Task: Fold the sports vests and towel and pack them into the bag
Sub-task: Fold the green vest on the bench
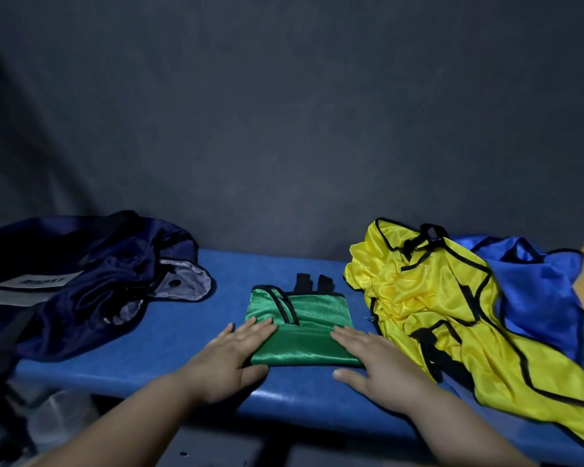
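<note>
Through the head camera I look down on a blue tabletop (284, 402) against a dark grey wall.

At the left of the frame the dark navy bag (81, 284) lies slumped on its side. Its mouth gapes toward the centre and shows a pale grey lining.

Just left of centre, my left hand (230, 352) lies flat with the fingers straight and together. The fingertips press on the near left corner of the green vest (300, 328) and the thumb sits at its near edge. The vest is already folded into a compact rectangle in the lower centre of the frame, and black straps (312, 283) poke out past its far edge.

Just right of centre, my right hand (375, 362) mirrors the left. It is flat and spread, with the fingers on the vest's near right corner and the palm on the tabletop. Neither hand grips anything.

I judge this step to be smoothing the fold. To do it well I would press evenly with both palms and tuck in the loose straps. Then I would slide my fingers under the near edge, so the slippery fabric lifts as one bundle and does not unfold on its way left to the bag.

The vest lies between and partly under both hands, and the bag is well apart from them to the left.

On the right, a crumpled yellow vest (452, 315) with black trim lies unfolded, overlapping a blue vest (536, 291) behind it. I cannot pick out a towel.
</note>
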The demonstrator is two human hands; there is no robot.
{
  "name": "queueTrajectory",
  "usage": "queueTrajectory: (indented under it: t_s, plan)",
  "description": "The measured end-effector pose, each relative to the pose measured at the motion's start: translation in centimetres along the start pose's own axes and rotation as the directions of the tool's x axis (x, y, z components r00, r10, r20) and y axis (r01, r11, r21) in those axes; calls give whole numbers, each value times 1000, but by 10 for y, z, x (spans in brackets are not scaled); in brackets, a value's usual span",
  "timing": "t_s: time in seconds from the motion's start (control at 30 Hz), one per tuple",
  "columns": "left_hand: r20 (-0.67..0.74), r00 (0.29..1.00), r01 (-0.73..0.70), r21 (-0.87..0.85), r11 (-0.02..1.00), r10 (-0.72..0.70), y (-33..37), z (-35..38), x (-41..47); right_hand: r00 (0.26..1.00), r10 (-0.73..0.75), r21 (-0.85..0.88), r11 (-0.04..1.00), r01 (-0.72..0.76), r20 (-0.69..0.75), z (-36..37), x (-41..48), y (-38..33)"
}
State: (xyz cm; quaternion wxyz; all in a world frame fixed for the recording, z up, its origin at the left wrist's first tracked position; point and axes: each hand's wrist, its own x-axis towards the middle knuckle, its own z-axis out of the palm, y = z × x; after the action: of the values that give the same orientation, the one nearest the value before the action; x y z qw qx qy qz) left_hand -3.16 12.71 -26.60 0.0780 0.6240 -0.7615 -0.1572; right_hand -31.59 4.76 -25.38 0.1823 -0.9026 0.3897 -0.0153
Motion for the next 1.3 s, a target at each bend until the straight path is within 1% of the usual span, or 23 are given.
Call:
queueTrajectory:
  t_s: [0.07,0.17,0.23,0.33,0.4,0.47,0.57,0.6,0.73,0.8,0.83,0.9,0.93,0.97,1.03,1.07,1.1,1.13,1.17,1.2,1.23,1.27,1.3]
  plan:
    - [5,1000,15,-54,998,-15,2,-1,1,999,17,28,999,-16,-46,-2,1,1]
    - [-56,996,63,-111,992,-69,2,1,2,991,40,63,997,-32,-130,0,4,2]
    - [-97,992,60,-160,985,-76,2,4,2,982,59,95,995,-42,-180,1,7,3]
    - [-211,976,0,-271,962,-60,-2,3,0,970,82,169,985,-43,-231,-6,8,1]
    - [-330,941,-32,-296,955,-71,-4,-1,-2,967,77,198,980,-29,-242,-12,8,-2]
    - [-395,915,-59,-336,940,-84,0,-9,-5,961,75,268,963,-2,-265,-16,7,-7]
    - [-386,910,-56,-479,876,-152,11,-19,-5,948,113,356,934,0,-297,-19,10,-11]
    - [-385,905,-41,-501,865,-181,12,-19,-4,943,133,370,929,-11,-304,-19,11,-12]
    - [-392,864,99,-484,869,-317,16,-16,8,917,231,388,917,-92,-327,-15,18,-15]
    - [-403,830,177,-465,867,-386,20,-16,17,892,276,336,930,-152,-358,-12,23,-18]
    - [-409,818,230,-410,882,-404,20,-15,21,875,295,297,937,-185,-383,-10,24,-20]
    - [-456,799,328,-213,920,-391,21,-14,29,847,283,199,956,-214,-450,-8,27,-22]
    - [-511,792,328,-102,939,-333,23,-15,32,835,258,138,966,-218,-487,-7,29,-22]
    - [-553,789,294,-42,955,-267,25,-14,34,827,224,68,973,-220,-515,-7,30,-23]
    - [-570,818,136,60,989,-78,32,-15,36,819,103,-77,981,-177,-565,-6,33,-27]
    - [-497,868,62,79,995,-15,38,-15,37,801,34,-118,985,-129,-597,-3,36,-28]
    - [-423,906,22,77,997,13,43,-16,40,801,-17,-148,985,-90,-598,-1,37,-31]
    - [-365,931,15,50,999,5,47,-16,42,839,-30,-168,983,-73,-544,1,37,-36]
    - [-356,934,20,0,1000,-18,46,-12,44,895,-4,-152,986,-71,-445,1,37,-40]
    - [-332,942,44,-35,998,-53,43,-9,45,923,-18,-158,986,-47,-384,3,39,-42]
    - [-321,945,56,-43,997,-67,40,-6,46,948,-13,-136,990,-32,-317,6,40,-42]
    - [-314,947,61,-19,998,-63,39,-4,46,971,26,-86,995,-47,-238,7,40,-40]
    - [-295,954,69,27,997,-58,39,-2,44,978,46,-76,995,-62,-202,7,40,-39]
